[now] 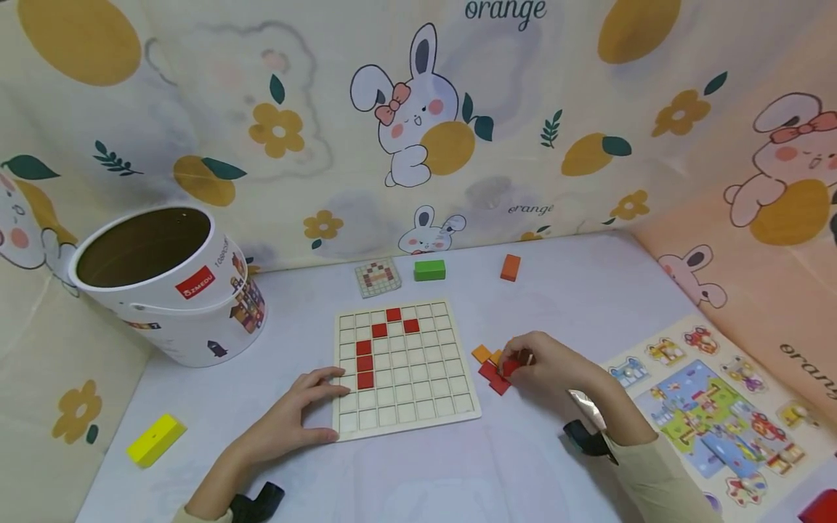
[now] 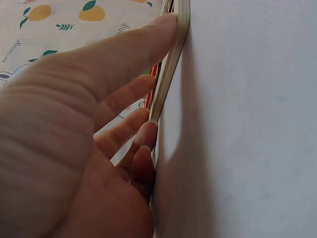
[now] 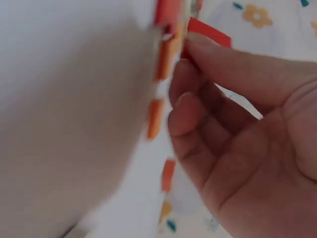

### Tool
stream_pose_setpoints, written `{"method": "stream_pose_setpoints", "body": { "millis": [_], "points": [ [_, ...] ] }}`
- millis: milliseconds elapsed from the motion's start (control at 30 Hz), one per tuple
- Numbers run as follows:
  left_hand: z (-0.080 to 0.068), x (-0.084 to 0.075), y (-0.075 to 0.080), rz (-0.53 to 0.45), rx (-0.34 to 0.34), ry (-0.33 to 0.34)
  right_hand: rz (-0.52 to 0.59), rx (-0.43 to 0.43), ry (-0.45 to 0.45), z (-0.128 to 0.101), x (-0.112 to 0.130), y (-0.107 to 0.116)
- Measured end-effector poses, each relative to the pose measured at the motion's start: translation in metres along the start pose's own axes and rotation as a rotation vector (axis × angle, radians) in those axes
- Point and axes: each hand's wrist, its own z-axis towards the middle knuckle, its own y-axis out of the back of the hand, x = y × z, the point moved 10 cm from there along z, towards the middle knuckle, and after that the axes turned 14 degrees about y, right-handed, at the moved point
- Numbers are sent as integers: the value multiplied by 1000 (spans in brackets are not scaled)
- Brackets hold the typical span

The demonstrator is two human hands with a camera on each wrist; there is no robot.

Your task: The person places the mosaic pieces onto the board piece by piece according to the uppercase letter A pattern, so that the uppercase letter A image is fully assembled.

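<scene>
A cream grid board (image 1: 418, 388) lies on the table, several red square tiles (image 1: 365, 363) set in its cells. My left hand (image 1: 297, 414) rests against the board's left side, fingers spread, with the thumb at the near corner. In the left wrist view the thumb and fingertips touch the board's edge (image 2: 171, 64). To the right of the board, my right hand (image 1: 549, 363) pinches a red tile (image 3: 210, 32) between thumb and fingers. It is just over a small pile of red tiles (image 1: 487, 371) and orange tiles (image 1: 481, 354), partly covered by the hand.
Behind the board lie a small pattern card (image 1: 378, 277), a green block (image 1: 429, 271) and an orange block (image 1: 511, 267). A white bucket (image 1: 189, 327) stands at the left, a yellow block (image 1: 157, 440) nearer. A picture puzzle board (image 1: 628, 349) lies at the right under the right forearm.
</scene>
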Motion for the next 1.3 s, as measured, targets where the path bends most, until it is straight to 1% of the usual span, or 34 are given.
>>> {"method": "stream_pose_setpoints", "body": {
  "millis": [67,167,233,367,467,533,600,733,833,900,1000,1100,1200,1300],
  "points": [
    [0,0,0,-1,1,6,-11,-14,1,15,5,2],
    [-1,0,0,-3,4,18,2,-31,-13,42,10,1],
    [-1,-1,0,1,4,12,10,-35,-24,61,10,-1],
    [-2,-3,1,9,0,-4,19,-28,-6,95,9,-7],
    [-1,-2,2,11,1,2,20,-19,-4,114,7,-13],
    [0,-1,2,9,3,7,19,-8,-7,123,6,-18],
    [0,-1,1,7,5,7,21,3,-17,129,5,-24],
    [0,-2,2,15,-4,-18,16,13,-28,133,4,-31],
    [-1,-2,3,25,-11,-29,-3,4,-30,134,5,-33],
    [-1,-2,2,28,-9,-23,-21,-3,-35,133,6,-33],
    [-1,0,2,22,-5,-11,-81,-16,-38,132,8,-31],
    [0,1,2,25,-5,-9,-179,-27,-38,132,10,-29],
    [-1,-1,2,29,-8,-28,-274,-43,-30,132,14,-27],
    [-1,-2,1,25,-7,-39,-309,-61,-24,131,17,-25]
  ]
}}
